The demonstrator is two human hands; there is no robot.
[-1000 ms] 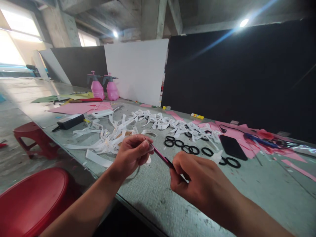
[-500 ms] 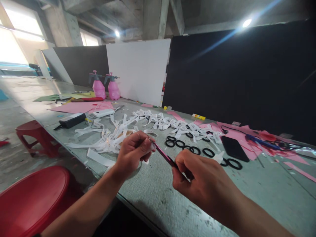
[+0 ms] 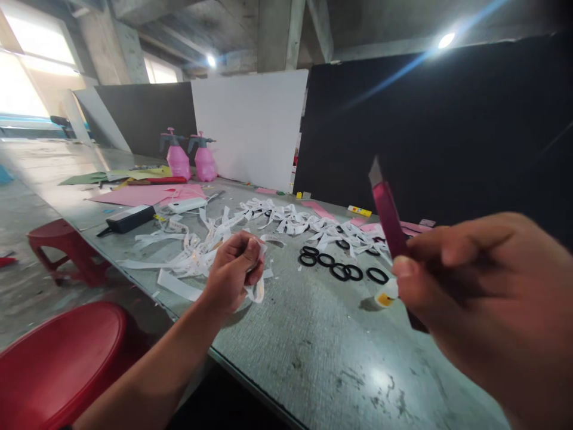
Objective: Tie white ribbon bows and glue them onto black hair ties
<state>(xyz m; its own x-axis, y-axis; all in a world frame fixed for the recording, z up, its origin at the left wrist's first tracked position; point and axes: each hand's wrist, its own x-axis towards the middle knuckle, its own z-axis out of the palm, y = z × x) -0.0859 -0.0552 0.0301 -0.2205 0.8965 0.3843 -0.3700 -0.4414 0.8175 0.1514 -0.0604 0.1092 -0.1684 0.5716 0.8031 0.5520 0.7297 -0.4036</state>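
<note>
One knife [image 3: 393, 236], blade bare, clasped in my right hand [image 3: 478, 292], raised above the table [image 3: 313, 352]. One white strip [image 3: 260, 291], pinched in my left hand [image 3: 233, 269], loop hanging. Loose strips [image 3: 197, 254], heaped beyond; black rings [image 3: 347, 272], rightward. Step, as I judge: strip held, knife apart. Next move calls for minding the edge.

A concrete ceiling [image 3: 380, 24] and littered worktable [image 3: 308, 352] suggest a workshop.

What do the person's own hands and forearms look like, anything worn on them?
The left hand and right hand are both ungloved. The left forearm is bare along most of its visible length, with no band around the left wrist.
</note>
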